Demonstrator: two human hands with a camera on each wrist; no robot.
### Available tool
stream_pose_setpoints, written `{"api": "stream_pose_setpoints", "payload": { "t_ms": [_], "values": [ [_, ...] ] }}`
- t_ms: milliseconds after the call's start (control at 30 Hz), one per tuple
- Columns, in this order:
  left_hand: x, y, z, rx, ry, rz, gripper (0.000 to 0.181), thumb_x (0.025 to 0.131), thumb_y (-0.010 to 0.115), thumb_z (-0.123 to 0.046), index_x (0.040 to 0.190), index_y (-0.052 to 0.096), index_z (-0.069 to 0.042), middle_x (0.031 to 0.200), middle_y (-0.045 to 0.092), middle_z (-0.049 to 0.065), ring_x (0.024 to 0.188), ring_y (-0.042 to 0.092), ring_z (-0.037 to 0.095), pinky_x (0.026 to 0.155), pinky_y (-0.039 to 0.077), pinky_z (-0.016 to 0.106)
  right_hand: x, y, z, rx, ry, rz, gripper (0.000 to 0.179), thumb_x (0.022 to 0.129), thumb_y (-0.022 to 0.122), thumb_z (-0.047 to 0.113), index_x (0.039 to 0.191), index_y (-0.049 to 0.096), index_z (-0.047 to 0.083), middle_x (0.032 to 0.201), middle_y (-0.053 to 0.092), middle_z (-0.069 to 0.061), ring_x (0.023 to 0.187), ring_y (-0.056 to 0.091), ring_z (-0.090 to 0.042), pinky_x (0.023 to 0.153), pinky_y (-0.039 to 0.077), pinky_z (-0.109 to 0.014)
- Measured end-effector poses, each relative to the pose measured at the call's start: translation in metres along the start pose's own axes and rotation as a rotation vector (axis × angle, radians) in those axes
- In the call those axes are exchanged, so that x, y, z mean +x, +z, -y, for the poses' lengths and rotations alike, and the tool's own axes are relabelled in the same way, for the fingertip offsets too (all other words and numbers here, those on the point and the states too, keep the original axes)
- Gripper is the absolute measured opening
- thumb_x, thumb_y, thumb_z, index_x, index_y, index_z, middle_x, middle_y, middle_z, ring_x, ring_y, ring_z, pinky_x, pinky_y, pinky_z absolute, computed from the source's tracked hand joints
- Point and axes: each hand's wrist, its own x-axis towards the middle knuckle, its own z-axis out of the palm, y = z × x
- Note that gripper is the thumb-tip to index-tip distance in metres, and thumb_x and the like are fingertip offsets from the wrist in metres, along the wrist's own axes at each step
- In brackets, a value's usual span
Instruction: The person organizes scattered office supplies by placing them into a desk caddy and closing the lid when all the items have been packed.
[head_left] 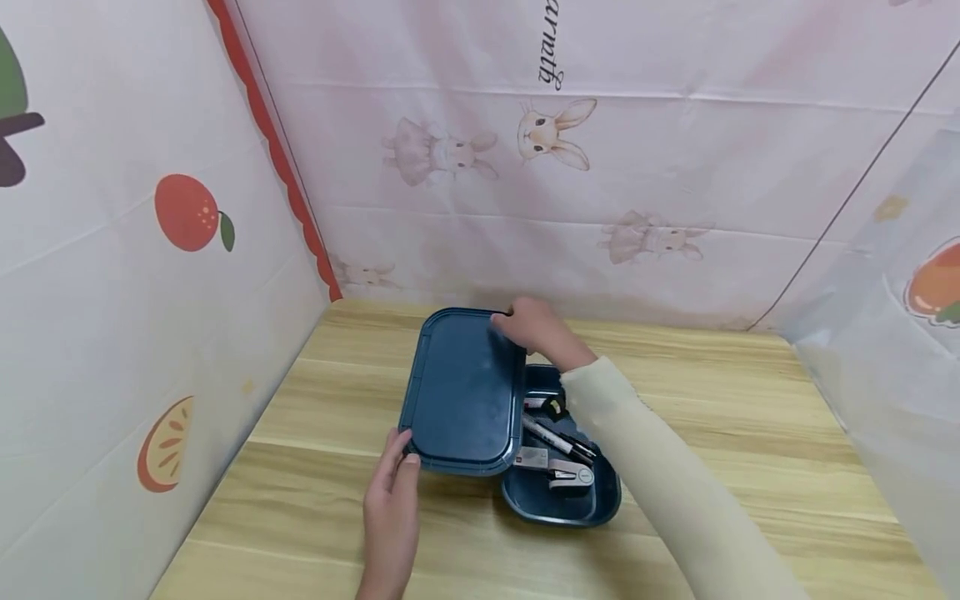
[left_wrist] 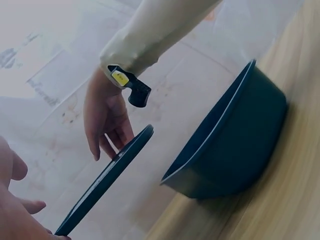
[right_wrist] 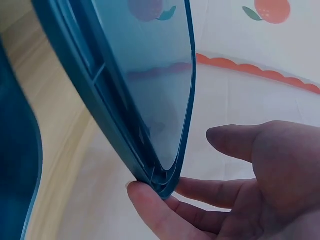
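Observation:
A dark blue lid is held tilted above the table, overlapping the left side of a matching open box in the head view. My right hand holds the lid's far right corner; in the right wrist view its fingers touch that corner while the thumb stands apart. At the near left corner, my left hand holds the lid with fingers and thumb at the edge. Inside the box lie a white marker, a dark pen, a small pale box and a white-and-black stapler.
The box stands on a wood-grain table. Printed cloth walls enclose the table at the back and both sides. A small black device with a yellow label is worn on the right wrist.

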Motion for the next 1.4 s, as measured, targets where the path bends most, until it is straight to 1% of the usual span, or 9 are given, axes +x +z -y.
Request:
{"api": "stream_pose_setpoints", "payload": {
  "t_ms": [133,367,533,667,733,867,1000,1200,1400],
  "values": [
    [-0.004,0.009,0.001,0.014,0.024,0.034,0.042,0.108,0.047,-0.034,0.149,0.049,-0.023,0.167,0.019,-0.004,0.155,0.017,0.026,0.121,0.026,0.053,-0.009,-0.010,-0.011,0.006,0.018,-0.004,0.036,0.102,0.055,0.040,0.084,0.063,0.010,0.070,0.054,-0.004,0.064,0.064,-0.026,0.060,0.053,-0.033],
    [-0.007,0.025,0.004,0.023,0.037,0.075,0.039,0.106,0.050,-0.033,0.144,0.055,-0.024,0.166,0.024,-0.003,0.155,0.019,0.027,0.119,0.030,0.050,-0.022,-0.020,-0.034,-0.013,0.044,0.004,0.037,0.103,0.054,0.039,0.086,0.062,0.008,0.070,0.053,-0.003,0.059,0.058,-0.021,0.059,0.050,-0.033],
    [-0.013,0.039,0.003,0.030,0.074,0.115,0.038,0.106,0.051,-0.031,0.143,0.057,-0.022,0.166,0.025,0.000,0.154,0.022,0.029,0.117,0.032,0.046,-0.033,-0.026,-0.053,-0.024,0.080,-0.013,0.037,0.102,0.054,0.041,0.097,0.066,0.006,0.080,0.062,-0.007,0.066,0.065,-0.023,0.059,0.053,-0.033],
    [-0.022,0.051,0.006,0.028,0.090,0.115,0.037,0.105,0.054,-0.025,0.141,0.059,-0.020,0.165,0.029,0.000,0.152,0.028,0.029,0.115,0.034,0.040,-0.044,-0.029,-0.075,-0.014,0.091,-0.021,0.039,0.102,0.053,0.040,0.103,0.069,0.005,0.091,0.067,-0.011,0.065,0.066,-0.023,0.061,0.055,-0.034],
    [-0.026,0.058,0.008,0.031,0.095,0.115,0.037,0.104,0.055,-0.022,0.140,0.060,-0.019,0.164,0.031,-0.001,0.150,0.032,0.028,0.114,0.034,0.037,-0.049,-0.030,-0.085,-0.015,0.092,-0.018,0.040,0.103,0.051,0.038,0.108,0.069,0.003,0.099,0.069,-0.014,0.066,0.067,-0.023,0.063,0.056,-0.036],
    [-0.033,0.070,0.011,0.023,0.088,0.156,0.037,0.103,0.056,-0.020,0.140,0.060,-0.016,0.164,0.031,0.003,0.149,0.034,0.030,0.114,0.035,0.035,-0.057,-0.030,-0.103,-0.028,0.110,-0.021,0.044,0.104,0.048,0.036,0.124,0.065,0.000,0.117,0.068,-0.020,0.071,0.068,-0.023,0.065,0.056,-0.037],
    [-0.039,0.080,0.013,-0.005,0.089,0.194,0.038,0.102,0.056,-0.018,0.140,0.060,-0.014,0.164,0.029,0.009,0.148,0.035,0.032,0.114,0.035,0.035,-0.062,-0.031,-0.118,-0.029,0.138,-0.016,0.048,0.105,0.049,0.037,0.130,0.061,-0.002,0.125,0.065,-0.023,0.076,0.068,-0.022,0.064,0.057,-0.036],
    [-0.046,0.090,0.016,-0.076,0.106,0.206,0.039,0.101,0.056,-0.013,0.139,0.059,-0.005,0.162,0.030,0.020,0.145,0.038,0.039,0.113,0.036,0.034,-0.069,-0.033,-0.130,0.006,0.158,-0.006,0.046,0.105,0.050,0.036,0.131,0.061,-0.001,0.128,0.063,-0.024,0.080,0.069,-0.024,0.064,0.058,-0.036],
    [-0.056,0.095,0.019,-0.123,0.096,0.173,0.039,0.099,0.056,-0.008,0.137,0.060,-0.001,0.160,0.033,0.022,0.143,0.041,0.040,0.112,0.038,0.035,-0.069,-0.030,-0.131,-0.006,0.124,-0.016,0.041,0.106,0.051,0.031,0.129,0.062,0.000,0.122,0.066,-0.023,0.074,0.067,-0.021,0.060,0.057,-0.034]
  ]
}}
